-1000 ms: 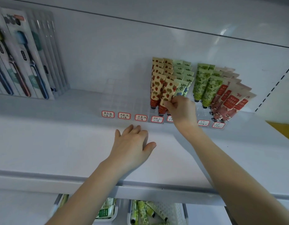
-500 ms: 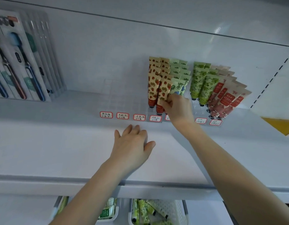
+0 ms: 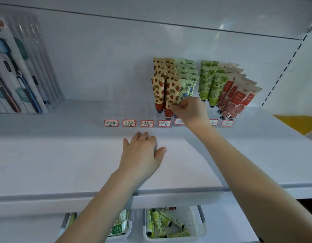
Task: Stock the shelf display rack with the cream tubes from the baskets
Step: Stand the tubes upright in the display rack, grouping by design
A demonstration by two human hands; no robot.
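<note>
Right hand [image 3: 188, 113] pinches strawberry tube [image 3: 171, 92] — left hand [image 3: 143, 153] flat on shelf [image 3: 64, 155]; toothbrush packs [image 3: 20, 76] leftward.

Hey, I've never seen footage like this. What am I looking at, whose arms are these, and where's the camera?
There is no machine here. These are a person's two bare arms, filmed by one wide-angle camera worn on the head, looking forward and down. The left hand rests flat and open on the white shelf. The right hand reaches into a clear display rack and pinches the lower end of a strawberry-print tube, which stands cap down among rows of other cream tubes. Handwritten labels line the rack's front. Toothbrush packs stand at the far left. Below the shelf, two white baskets hold more tubes.
</note>
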